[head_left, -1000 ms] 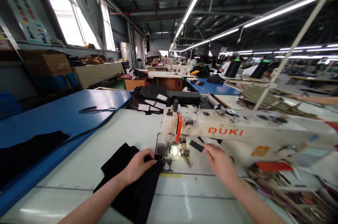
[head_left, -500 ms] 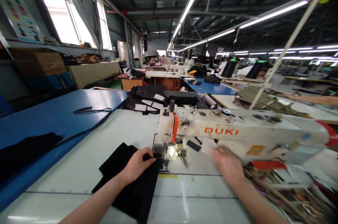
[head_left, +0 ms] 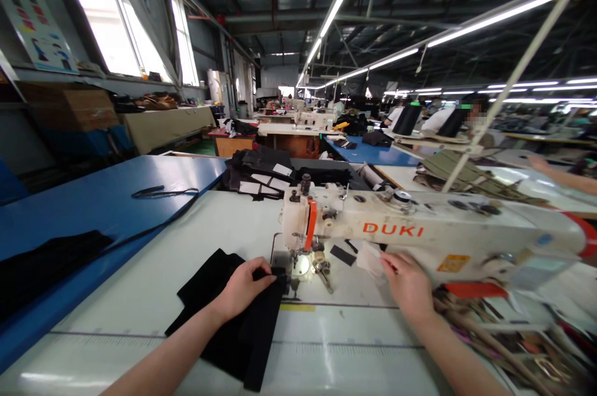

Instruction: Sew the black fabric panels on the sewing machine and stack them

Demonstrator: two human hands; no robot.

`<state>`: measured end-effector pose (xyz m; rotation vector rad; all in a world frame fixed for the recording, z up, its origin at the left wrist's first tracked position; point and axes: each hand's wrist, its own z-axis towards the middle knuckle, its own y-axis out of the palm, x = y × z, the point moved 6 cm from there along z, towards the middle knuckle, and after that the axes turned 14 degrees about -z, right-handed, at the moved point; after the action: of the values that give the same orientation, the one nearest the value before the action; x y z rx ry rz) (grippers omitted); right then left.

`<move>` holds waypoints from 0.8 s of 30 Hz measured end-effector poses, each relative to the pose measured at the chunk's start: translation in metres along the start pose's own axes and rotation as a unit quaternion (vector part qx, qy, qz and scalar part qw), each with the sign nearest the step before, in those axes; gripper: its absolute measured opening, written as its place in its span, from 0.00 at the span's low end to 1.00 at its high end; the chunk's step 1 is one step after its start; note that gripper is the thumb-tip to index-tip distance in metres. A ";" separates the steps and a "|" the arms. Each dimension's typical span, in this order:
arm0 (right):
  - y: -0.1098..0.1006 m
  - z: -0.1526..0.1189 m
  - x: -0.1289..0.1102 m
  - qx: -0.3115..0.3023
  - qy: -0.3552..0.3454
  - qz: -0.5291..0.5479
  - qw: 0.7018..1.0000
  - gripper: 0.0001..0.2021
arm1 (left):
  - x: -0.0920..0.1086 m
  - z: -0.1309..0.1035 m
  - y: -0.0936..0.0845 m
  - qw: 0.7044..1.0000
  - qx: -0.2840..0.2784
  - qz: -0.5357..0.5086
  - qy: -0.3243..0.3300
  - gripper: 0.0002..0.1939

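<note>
My left hand [head_left: 248,284] pinches the upper right edge of a black fabric piece [head_left: 233,334] that lies on the pale sewing table [head_left: 153,284]. That edge reaches the left side of the needle plate under the white sewing machine [head_left: 433,222]. Beneath the machine's arm, my right hand [head_left: 405,278] has its fingertips closed on a thin white piece [head_left: 370,259]. A small dark rectangle [head_left: 342,255] lies just left of the white piece. Between my hands, a metal attachment [head_left: 323,273] sits by the lit needle plate.
Behind the machine lies a pile of black fabric with white labels [head_left: 263,184]. A blue table [head_left: 140,178] with a black strap is at left. At the lower right is a tray of odds and ends [head_left: 527,346]. A person's arm [head_left: 564,173] reaches in at far right.
My right hand's fingers have drawn together on the white piece's edge, and it now appears slightly lifted. My left hand stays in nearly the same place on the black fabric.
</note>
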<state>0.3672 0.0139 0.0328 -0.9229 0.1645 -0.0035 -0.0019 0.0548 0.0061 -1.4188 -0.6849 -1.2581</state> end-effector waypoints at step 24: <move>0.009 -0.061 -0.165 -0.171 -0.208 0.250 0.930 0.11 | 0.000 -0.002 -0.008 0.983 0.004 -0.181 -0.007 0.08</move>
<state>0.1948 -0.0166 0.0128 -1.1849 -0.0008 0.7101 -0.0097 0.0553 0.0084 -1.3341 -0.9884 -1.5240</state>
